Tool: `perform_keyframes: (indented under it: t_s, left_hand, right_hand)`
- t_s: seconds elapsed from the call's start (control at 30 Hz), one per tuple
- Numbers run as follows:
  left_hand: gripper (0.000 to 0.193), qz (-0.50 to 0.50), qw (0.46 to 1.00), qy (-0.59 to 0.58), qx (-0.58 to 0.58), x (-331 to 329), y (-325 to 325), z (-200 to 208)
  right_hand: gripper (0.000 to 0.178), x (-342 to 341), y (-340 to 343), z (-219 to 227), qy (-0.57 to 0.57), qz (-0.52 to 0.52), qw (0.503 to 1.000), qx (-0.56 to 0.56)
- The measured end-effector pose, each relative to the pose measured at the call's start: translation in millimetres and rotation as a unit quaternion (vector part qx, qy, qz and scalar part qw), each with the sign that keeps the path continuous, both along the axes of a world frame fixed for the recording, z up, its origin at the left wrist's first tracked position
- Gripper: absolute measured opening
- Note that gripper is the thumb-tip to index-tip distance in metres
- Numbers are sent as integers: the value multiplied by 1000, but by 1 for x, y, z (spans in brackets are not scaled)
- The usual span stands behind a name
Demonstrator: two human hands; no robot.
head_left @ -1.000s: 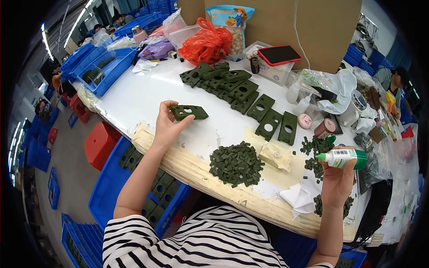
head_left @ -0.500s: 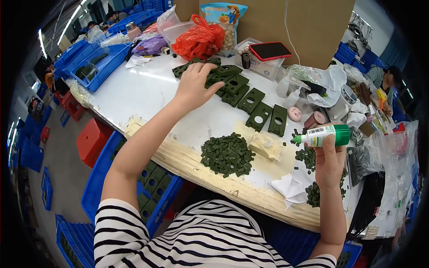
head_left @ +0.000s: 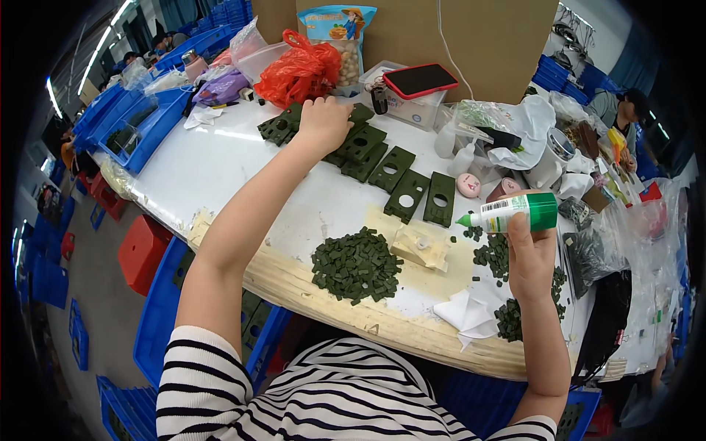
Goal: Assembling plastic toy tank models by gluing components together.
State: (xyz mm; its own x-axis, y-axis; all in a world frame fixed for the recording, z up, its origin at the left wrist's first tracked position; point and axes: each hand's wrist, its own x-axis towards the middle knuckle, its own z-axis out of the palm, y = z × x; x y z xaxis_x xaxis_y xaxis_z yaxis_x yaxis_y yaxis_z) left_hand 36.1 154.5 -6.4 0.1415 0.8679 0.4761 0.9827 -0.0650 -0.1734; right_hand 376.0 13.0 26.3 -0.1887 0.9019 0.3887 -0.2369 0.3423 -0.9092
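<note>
My right hand [head_left: 532,253] is wrapped round a small glue bottle [head_left: 507,213], white and green with a green tip, held on its side above the table. The tip points left. At the far side of the table, my left hand [head_left: 324,126] is bent down over a group of dark green plastic plates with holes. Its fingers curl round one plate, and the fingertips are hidden. More plates, such as this holed plate [head_left: 406,197], lie in a row running toward the right. Nearer me is a heap of small dark green pieces [head_left: 357,266].
A yellowish block [head_left: 422,247] sits beside the heap, with a crumpled white tissue [head_left: 468,314] closer to me. More small pieces [head_left: 509,320] lie under my right arm. Behind the plates are a red plastic bag [head_left: 300,70] and a red-edged phone [head_left: 420,80] on a clear box.
My left hand has gone from hovering with spread fingers to curling down on the plates. The right hand still holds the bottle. The whole view has shifted slightly.
</note>
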Motion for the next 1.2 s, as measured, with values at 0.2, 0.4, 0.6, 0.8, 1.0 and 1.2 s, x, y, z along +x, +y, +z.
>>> perform_keyframes:
  t_s: [0.2, 0.4, 0.6, 0.8, 1.0, 1.2]
  left_hand:
    - [25, -256, 946, -192, 48, 60, -65, 38]
    - [49, -494, 824, -267, 75, 109, -111, 29]
    - [72, -534, 798, -276, 42, 109, -119, -2]
    - [59, -530, 790, -307, 30, 103, -123, -6]
    - [55, -535, 787, -305, 33, 104, -122, -6]
    - [63, -514, 810, -281, 14, 103, -126, -5]
  right_hand:
    - [38, 10, 5, 3, 15, -57, 998, 37]
    - [34, 9, 8, 0, 42, -29, 997, 57]
    - [35, 12, 8, -13, 90, -1, 996, -27]
    - [34, 11, 8, -20, 44, 0, 999, -18]
    - [35, 13, 10, -23, 16, -2, 1000, -12]
    - [35, 12, 10, -23, 11, -3, 1000, -4]
